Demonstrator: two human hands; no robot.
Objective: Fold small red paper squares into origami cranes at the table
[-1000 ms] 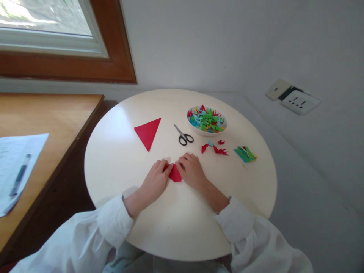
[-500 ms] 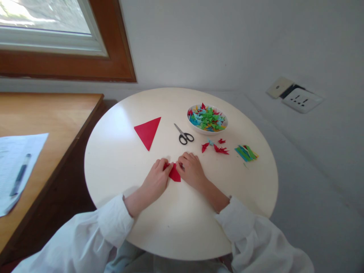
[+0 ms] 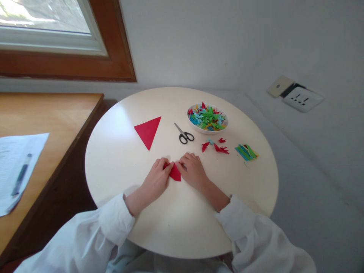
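Note:
Between my hands lies a small folded piece of red paper on the white round table. My left hand is closed on its left side, thumb and fingers pressed together. My right hand pinches at the paper's upper right edge, fingers curled; part of the paper is hidden under both hands. Beyond the left hand rests a larger red paper triangle. Scissors with black handles lie just past my right hand. Several small folded paper cranes, mostly red, are to its right.
A white oval bowl full of coloured paper cranes stands at the back of the round table. Cut paper strips lie at the right. On a wooden desk at left are papers and a pen.
My right thumb and fingertips have shifted slightly left, closer to my left fingertips on the red paper. The left hand stays nearly still.

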